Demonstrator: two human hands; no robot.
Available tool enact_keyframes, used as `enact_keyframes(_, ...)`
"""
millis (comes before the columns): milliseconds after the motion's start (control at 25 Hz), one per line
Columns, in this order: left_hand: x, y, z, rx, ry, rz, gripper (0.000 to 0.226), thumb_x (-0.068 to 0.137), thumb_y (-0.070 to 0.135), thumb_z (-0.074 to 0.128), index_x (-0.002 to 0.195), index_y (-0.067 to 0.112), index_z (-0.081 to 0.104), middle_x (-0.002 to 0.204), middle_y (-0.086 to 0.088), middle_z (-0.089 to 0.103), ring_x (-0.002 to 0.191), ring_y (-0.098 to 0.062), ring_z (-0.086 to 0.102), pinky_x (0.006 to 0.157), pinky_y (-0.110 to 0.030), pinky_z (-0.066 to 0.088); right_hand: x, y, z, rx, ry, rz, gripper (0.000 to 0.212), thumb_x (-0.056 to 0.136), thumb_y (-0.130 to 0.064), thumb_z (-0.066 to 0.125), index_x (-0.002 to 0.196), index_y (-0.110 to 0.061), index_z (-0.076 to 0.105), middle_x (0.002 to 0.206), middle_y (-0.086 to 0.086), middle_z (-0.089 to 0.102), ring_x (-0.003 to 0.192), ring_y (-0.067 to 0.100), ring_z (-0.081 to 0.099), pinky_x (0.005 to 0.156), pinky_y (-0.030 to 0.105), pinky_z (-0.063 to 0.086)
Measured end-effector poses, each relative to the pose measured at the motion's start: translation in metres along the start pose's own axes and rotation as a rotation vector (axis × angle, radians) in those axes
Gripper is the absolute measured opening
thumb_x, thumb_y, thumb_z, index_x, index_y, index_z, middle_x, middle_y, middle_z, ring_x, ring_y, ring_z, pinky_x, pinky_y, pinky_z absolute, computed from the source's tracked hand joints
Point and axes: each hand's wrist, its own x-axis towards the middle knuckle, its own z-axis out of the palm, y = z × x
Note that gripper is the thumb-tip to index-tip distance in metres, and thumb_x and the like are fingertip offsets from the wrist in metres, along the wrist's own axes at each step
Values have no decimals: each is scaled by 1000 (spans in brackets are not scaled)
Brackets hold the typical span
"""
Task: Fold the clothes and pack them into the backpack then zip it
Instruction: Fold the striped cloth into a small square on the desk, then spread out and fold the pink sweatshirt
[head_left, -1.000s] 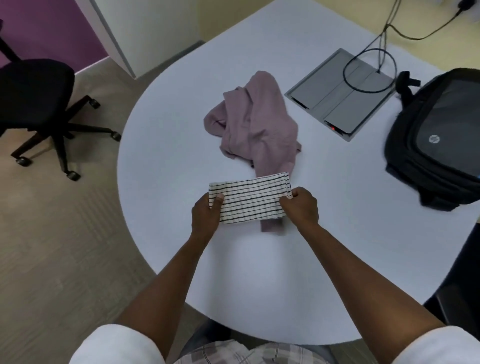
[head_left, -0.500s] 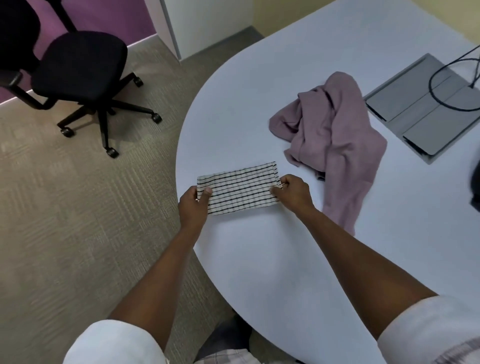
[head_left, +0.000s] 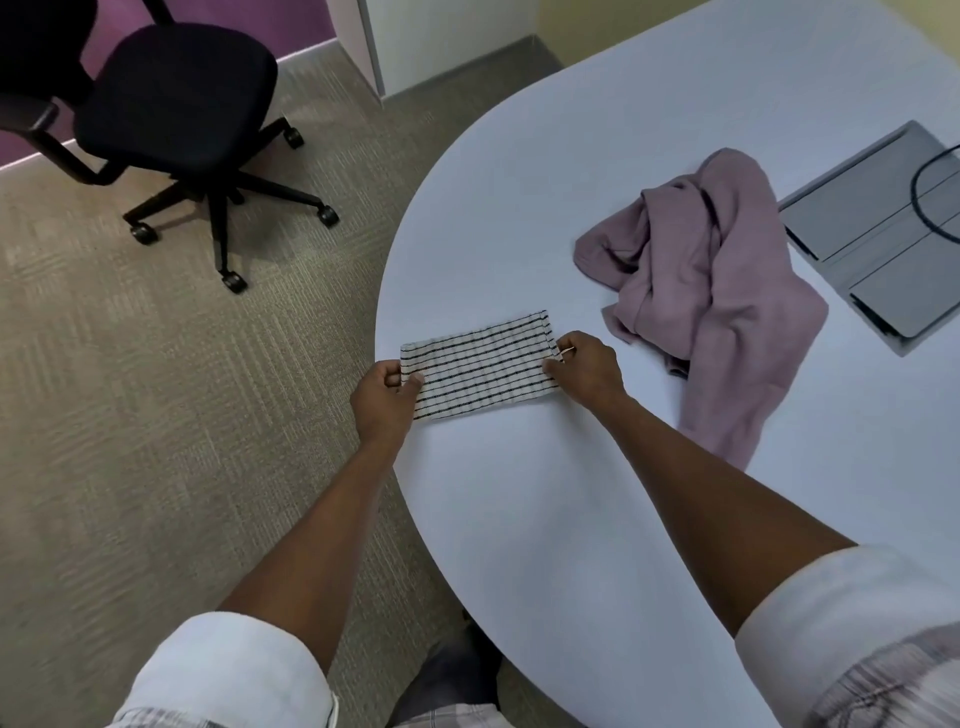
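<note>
Two garments are on the table (head_left: 675, 93): one striped cloth (head_left: 480, 371) and one pink garment (head_left: 722, 291). Two hands are in view, and one chair (head_left: 171, 98) stands on the carpet (head_left: 130, 415).

The striped cloth is folded into a flat rectangle at the table's left edge. Its long axis runs between the two hands, and the right end is a little farther from the person than the left end. It is white with thin black lines and looks neat.

The left hand (head_left: 384, 402) pinches the left short end, with the thumb on top. The right hand (head_left: 587, 371) is closed on the right short end.

The pink garment lies crumpled just beyond the right hand, apart from the cloth. A grey panel (head_left: 883, 244) with a black cable (head_left: 930, 202) is farther right.
</note>
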Motion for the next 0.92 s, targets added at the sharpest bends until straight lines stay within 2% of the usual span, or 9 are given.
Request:
enact_keyframes(160, -1, -7, -1, 142, 21, 89, 57, 88, 15, 73, 139, 5, 50, 123, -9, 59, 111, -21, 57, 103, -41, 48, -3, 3, 2, -62, 27, -2, 49, 82, -14, 64, 130, -14, 52, 124, 6, 61, 114, 24, 58, 90, 34, 46)
enact_keyframes(240, -5, -10, 0, 352, 52, 258, 68, 92, 17, 67, 151, 9, 33, 150, -12, 41, 138, -27, 38, 116, -40, 33, -10, 3, 6, -150, 86, -137, 64, 83, -11, 62, 143, -16, 40, 141, 8, 49, 124, 26, 50, 98, 39, 44)
enact_keyframes(320, -9, -11, 3, 555, 4, 481, 73, 94, 18, 61, 156, 15, 23, 162, -9, 22, 150, -27, 18, 121, -40, 18, -16, 3, 11, -264, 61, -274, 75, 84, -12, 59, 152, -24, 29, 156, 5, 33, 129, 29, 45, 103, 43, 42)
enact_keyframes(400, -10, -13, 11, 706, -170, 591, 74, 96, 24, 57, 158, 20, 17, 166, -6, 8, 153, -26, 4, 124, -41, 8, -18, 7, 17, -396, -24, -326, 79, 86, -15, 58, 155, -30, 23, 163, 3, 19, 132, 30, 42, 107, 43, 39)
enact_keyframes(520, -10, -20, 23, 851, -346, 507, 70, 101, 33, 49, 158, 22, 10, 166, -5, -2, 153, -25, -8, 123, -44, -2, -19, 21, 18, -529, -80, -319, 76, 89, -20, 55, 156, -29, 20, 165, 7, 13, 139, 32, 33, 111, 46, 36)
enact_keyframes(640, -10, -20, 26, 882, -334, 482, 69, 101, 34, 49, 158, 22, 13, 166, -5, 0, 153, -25, -7, 122, -49, -1, -20, 32, 11, -545, -146, -339, 77, 91, -22, 54, 157, -30, 15, 165, 7, 14, 145, 31, 25, 112, 48, 34)
enact_keyframes(760, -13, -14, 28, 834, -281, 504, 72, 97, 30, 56, 157, 17, 17, 166, -9, 7, 153, -26, -3, 123, -50, 0, -22, 40, -2, -379, -163, -357, 74, 93, -25, 55, 157, -30, 18, 165, 2, 16, 147, 25, 24, 117, 45, 29)
enact_keyframes(840, -20, -5, 35, 782, -241, 532, 74, 96, 27, 58, 157, 14, 19, 165, -10, 9, 153, -27, -1, 123, -48, 1, -26, 48, -14, -287, -69, -397, 68, 95, -22, 54, 156, -24, 24, 162, 2, 24, 146, 22, 27, 117, 44, 28)
enact_keyframes(920, -28, 9, 48, 754, -241, 560, 73, 97, 25, 58, 157, 12, 19, 165, -9, 10, 153, -26, 0, 124, -45, 3, -30, 58, -32, -208, 111, -451, 61, 92, -13, 56, 150, -16, 37, 153, 6, 41, 139, 24, 39, 114, 43, 34)
